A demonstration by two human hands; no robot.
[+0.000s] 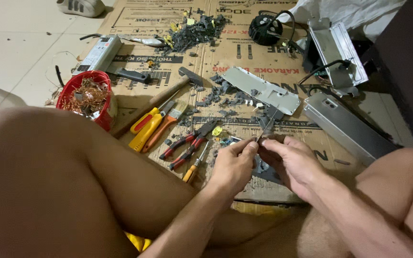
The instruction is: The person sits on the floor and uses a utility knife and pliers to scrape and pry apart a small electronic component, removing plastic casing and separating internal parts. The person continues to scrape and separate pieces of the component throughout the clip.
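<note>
Knees frame both hands, which meet low over the cardboard (264, 62) on the floor. Left hand (233, 165) pinches a small part (255, 139), too small to identify; right hand (292, 162) is clenched on a thin tool (268, 125) whose tip points up at the metal plate (261, 88). Advised: keep the pinch firm, tool strokes short, fingers out of its path. Pliers (190, 143) lie just left

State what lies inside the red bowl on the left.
The red bowl holds a tangled heap of copper wire scraps, with a few pale bits among them. The heap covers the bottom, and the knee hides the near rim.
</note>
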